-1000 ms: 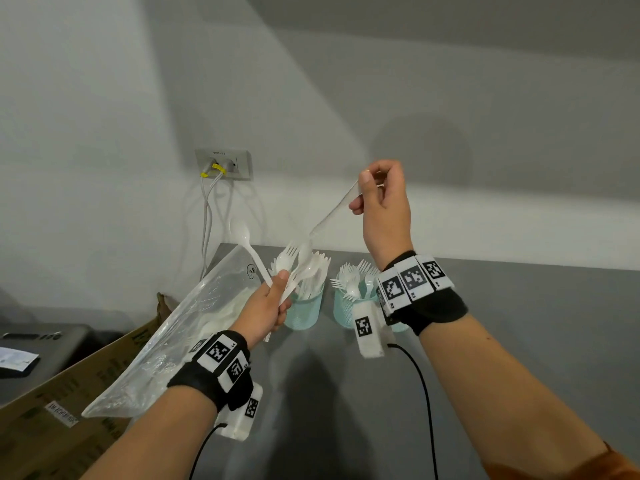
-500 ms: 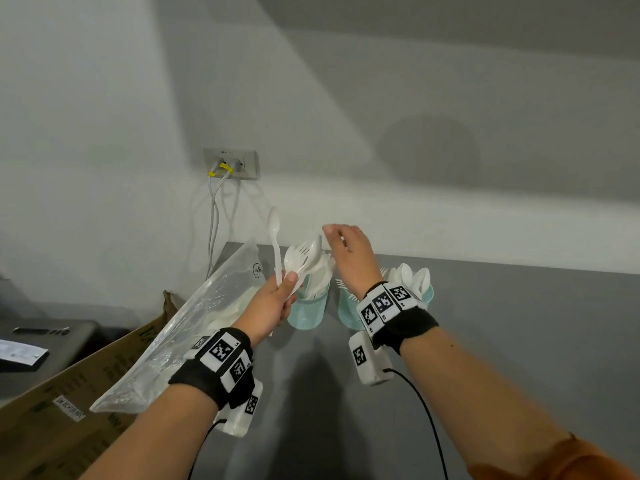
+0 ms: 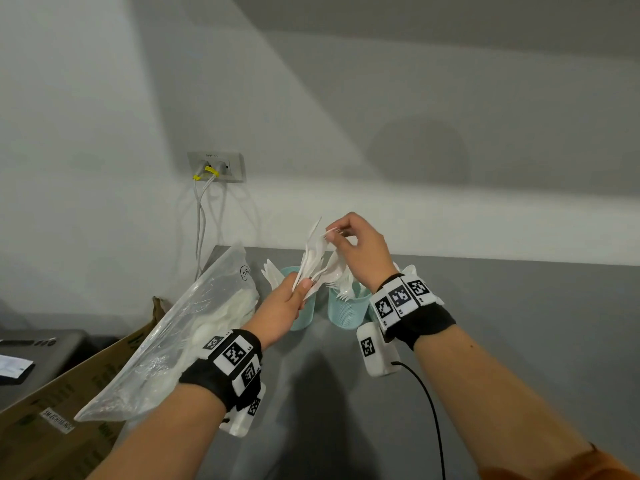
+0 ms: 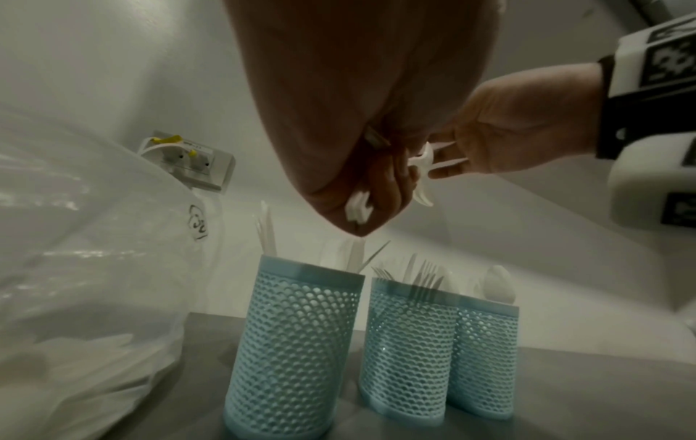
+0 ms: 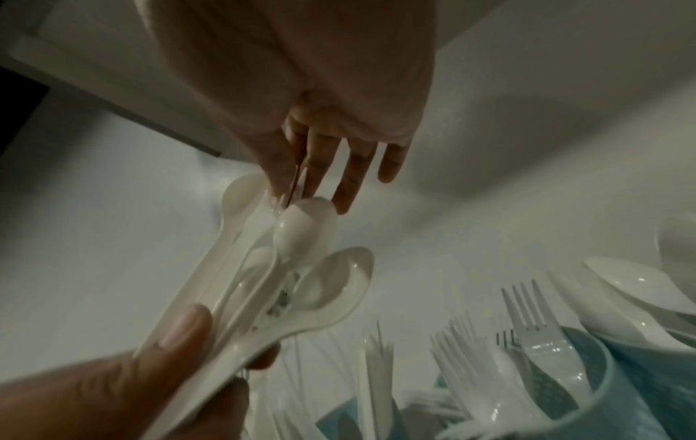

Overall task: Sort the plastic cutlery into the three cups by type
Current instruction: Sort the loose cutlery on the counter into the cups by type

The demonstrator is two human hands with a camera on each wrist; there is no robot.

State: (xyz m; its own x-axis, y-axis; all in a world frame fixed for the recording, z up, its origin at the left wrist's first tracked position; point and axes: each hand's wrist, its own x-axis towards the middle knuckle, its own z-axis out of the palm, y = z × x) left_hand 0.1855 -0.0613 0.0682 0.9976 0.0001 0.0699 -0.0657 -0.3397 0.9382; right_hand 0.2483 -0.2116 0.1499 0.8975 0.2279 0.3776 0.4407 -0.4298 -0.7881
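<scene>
Low in the head view, two forearms wearing black wristbands with printed markers reach up toward the middle of the frame. The left hand [image 3: 282, 308] grips a fanned bunch of white plastic cutlery [image 3: 317, 263] by the handles, thumb pressed across them — the right wrist view shows mostly spoon bowls in the bunch. The right hand [image 3: 360, 252], just above and right of it, has its thumb and forefinger closed on the tip of one piece at the top of the bunch, the other fingers loosely extended. Left of centre, a clear plastic bag [image 3: 180, 337] of more cutlery lies on the grey table [image 3: 519, 323]. Behind the hands stand three light-blue mesh cups [image 4: 297, 345] — one with knives, one with forks, one with spoons. Farther back, a wall socket [image 3: 217, 167] sits at upper left.
</scene>
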